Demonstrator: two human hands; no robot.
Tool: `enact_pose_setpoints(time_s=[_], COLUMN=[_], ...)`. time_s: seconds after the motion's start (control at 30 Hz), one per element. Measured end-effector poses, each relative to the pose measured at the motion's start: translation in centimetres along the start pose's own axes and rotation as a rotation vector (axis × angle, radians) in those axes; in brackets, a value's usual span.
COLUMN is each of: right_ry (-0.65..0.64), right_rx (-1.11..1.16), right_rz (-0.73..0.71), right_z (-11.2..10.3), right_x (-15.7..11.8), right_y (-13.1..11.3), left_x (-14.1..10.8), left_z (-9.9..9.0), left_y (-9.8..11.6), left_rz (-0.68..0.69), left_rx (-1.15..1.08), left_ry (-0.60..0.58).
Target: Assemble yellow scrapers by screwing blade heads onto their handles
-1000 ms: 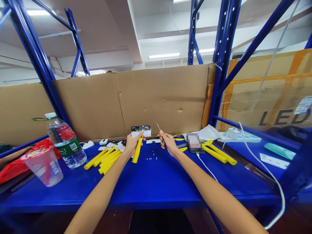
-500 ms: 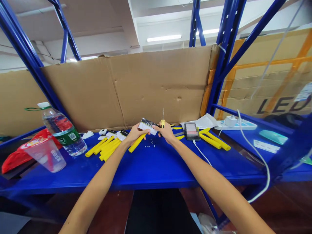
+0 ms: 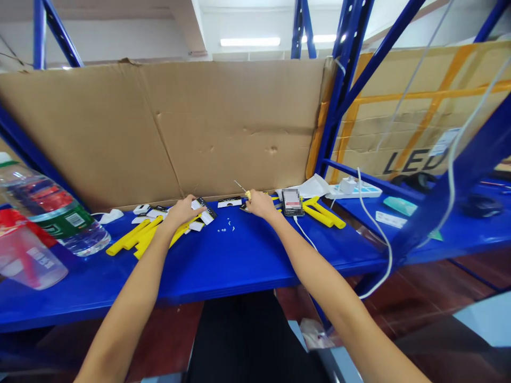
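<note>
My left hand (image 3: 182, 211) is over the pile of yellow-handled pieces (image 3: 138, 236) at the left, its fingers at a black-and-white card piece (image 3: 206, 211). My right hand (image 3: 258, 204) is closed round a screwdriver (image 3: 248, 195) with a yellow handle, whose thin shaft points up and left. Between the hands, a black-and-white strip (image 3: 229, 202) lies near the cardboard. Several tiny white bits (image 3: 228, 227) are scattered on the blue table (image 3: 239, 260). Just right of my right hand is a dark device (image 3: 292, 203) with a blurred screen and a white cable.
A large water bottle (image 3: 59, 213) and a clear plastic cup (image 3: 34, 260) stand at the left. More yellow handles (image 3: 323, 214) lie right of the device, near a white power strip (image 3: 355, 190). A cardboard sheet (image 3: 231, 122) stands behind, and a blue post (image 3: 339, 106) rises at the right.
My left hand has moved left to the pile with the yellow-handled piece, away from my right hand. The screwdriver now tilts left. The view has shifted to the right.
</note>
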State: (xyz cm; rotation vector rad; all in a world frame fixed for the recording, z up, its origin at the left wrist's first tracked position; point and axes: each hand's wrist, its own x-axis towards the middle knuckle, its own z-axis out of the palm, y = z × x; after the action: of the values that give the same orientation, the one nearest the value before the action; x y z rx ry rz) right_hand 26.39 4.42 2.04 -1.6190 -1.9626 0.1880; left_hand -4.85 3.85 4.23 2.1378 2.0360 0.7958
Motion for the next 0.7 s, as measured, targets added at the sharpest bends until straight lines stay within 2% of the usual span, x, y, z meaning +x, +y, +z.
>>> enact_pose_setpoints(time_s=[0.1,0.23,0.33,0.4,0.47,0.53,0.63,0.7], right_ry=[-0.052,-0.088,-0.108,-0.126,-0.145,-0.179,-0.255,-0.32], right_rx=[-0.143,-0.257,-0.315,-0.354,-0.397,-0.444,-0.517,-0.558], right_rz=[-0.002,-0.022,-0.004,0.033,0.089,0.157,0.267,0.327], right_z=[0.0,-0.2,-1.5,-3.1,-5.2,-7.6,-10.7,-12.0], right_x=[-0.2,-0.4,0.0,0.4,0.8,0.8,-0.4,-1.8], right_y=[0.2,-0.1,0.1,0.9,2.4,4.5,8.2,10.5], left_x=[-0.1,-0.4,-0.5,-0.5,-0.6,-0.8,-1.4,-1.8], left_z=[0.2,0.5,0.7,0.8,1.1,1.8,3.1,4.0], left_y=[-0.1,0.5,1.4,2.1,2.9,3.8,4.9,5.5], left_rz=[-0.009,0.046,0.138,0.23,0.336,0.433,0.506,0.525], left_rx=[0.148,0.253,0.299,0.283,0.188,0.075,0.002,-0.016], left_ry=[-0.008,0.025,0.105,0.194,0.262,0.271,0.21,0.161])
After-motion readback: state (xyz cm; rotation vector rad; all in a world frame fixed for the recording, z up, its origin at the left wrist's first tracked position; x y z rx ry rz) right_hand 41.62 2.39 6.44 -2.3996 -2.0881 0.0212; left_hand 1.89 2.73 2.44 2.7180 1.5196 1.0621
